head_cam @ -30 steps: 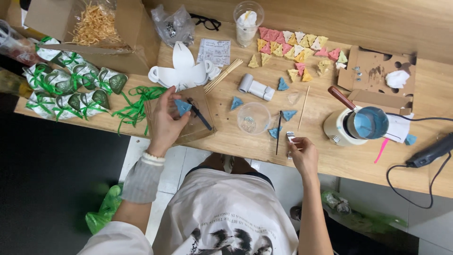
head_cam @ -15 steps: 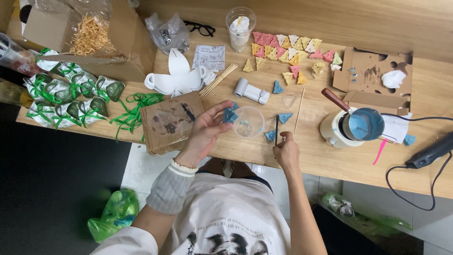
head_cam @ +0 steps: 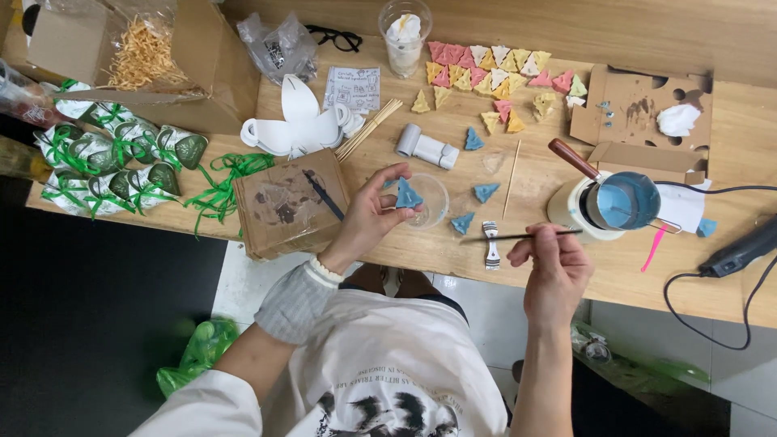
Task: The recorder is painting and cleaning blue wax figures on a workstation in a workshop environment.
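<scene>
Head view: left hand (head_cam: 368,217) is now pinching a blue triangular piece (head_cam: 408,196) above the tabletop's near edge, raised since earlier, while right hand (head_cam: 553,260) is gripping a thin stick (head_cam: 522,236), lifted off the wood.

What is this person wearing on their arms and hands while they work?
Both hands are bare, with no gloves. The left hand has a pale beaded bracelet at the wrist and a grey ribbed cuff below it, running into a white sleeve. The right hand and forearm are uncovered.
</scene>
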